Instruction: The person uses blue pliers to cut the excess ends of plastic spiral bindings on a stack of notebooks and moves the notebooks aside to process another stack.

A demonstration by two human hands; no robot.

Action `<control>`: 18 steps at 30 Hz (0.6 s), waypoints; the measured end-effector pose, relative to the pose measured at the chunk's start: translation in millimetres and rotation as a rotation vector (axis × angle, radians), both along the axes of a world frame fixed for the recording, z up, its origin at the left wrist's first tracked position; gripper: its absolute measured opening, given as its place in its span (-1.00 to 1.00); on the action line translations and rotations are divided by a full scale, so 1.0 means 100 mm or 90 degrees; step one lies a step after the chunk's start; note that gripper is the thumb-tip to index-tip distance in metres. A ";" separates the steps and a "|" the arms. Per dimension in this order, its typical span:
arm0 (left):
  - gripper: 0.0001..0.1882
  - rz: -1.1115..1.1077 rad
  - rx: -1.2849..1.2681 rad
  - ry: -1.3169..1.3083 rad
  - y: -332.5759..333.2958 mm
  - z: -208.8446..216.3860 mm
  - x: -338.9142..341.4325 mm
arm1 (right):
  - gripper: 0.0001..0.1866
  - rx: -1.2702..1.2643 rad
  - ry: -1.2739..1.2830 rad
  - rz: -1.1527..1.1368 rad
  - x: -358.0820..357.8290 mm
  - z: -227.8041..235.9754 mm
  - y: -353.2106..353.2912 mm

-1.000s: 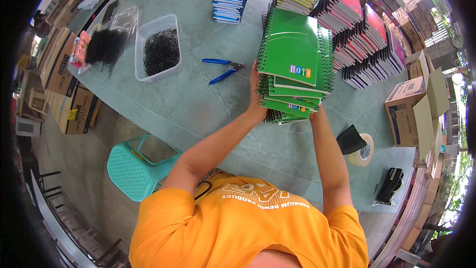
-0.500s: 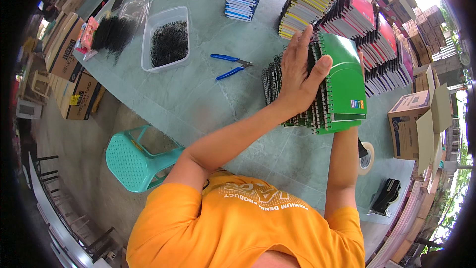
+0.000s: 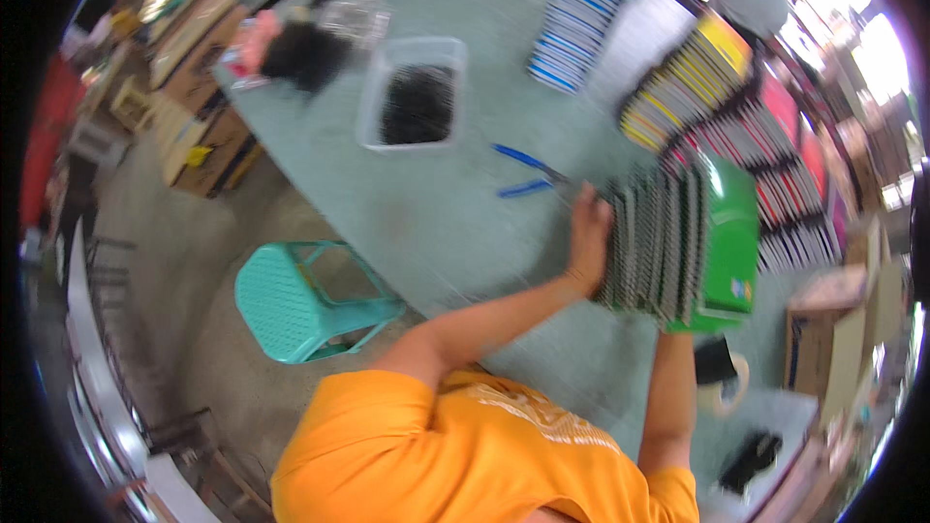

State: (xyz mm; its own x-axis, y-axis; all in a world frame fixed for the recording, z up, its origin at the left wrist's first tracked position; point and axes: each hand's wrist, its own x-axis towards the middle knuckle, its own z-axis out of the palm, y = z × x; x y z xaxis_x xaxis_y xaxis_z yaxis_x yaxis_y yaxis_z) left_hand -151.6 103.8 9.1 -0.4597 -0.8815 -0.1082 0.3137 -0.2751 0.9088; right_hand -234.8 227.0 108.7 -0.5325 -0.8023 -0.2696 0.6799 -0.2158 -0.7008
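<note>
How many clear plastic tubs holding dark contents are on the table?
1: a clear rectangular plastic tub of black pieces on the grey-green table, far left of the hands. Blurred clutter behind it may hide more.
</note>
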 end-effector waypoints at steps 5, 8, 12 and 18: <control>-0.32 -0.028 -0.103 -0.086 -0.09 0.20 0.01 | -0.33 -0.047 0.057 0.000 -0.28 0.20 0.04; -0.35 0.003 -0.311 0.039 -0.37 0.82 0.12 | -0.31 -0.125 0.130 0.002 -0.52 0.61 -0.09; -0.38 -0.017 -0.572 0.008 -0.41 1.51 0.10 | -0.36 -0.049 0.383 0.105 -0.71 0.85 -0.33; -0.43 -0.055 -0.622 0.026 -0.09 1.43 -0.12 | -0.44 0.092 0.568 0.137 -0.45 1.02 -0.32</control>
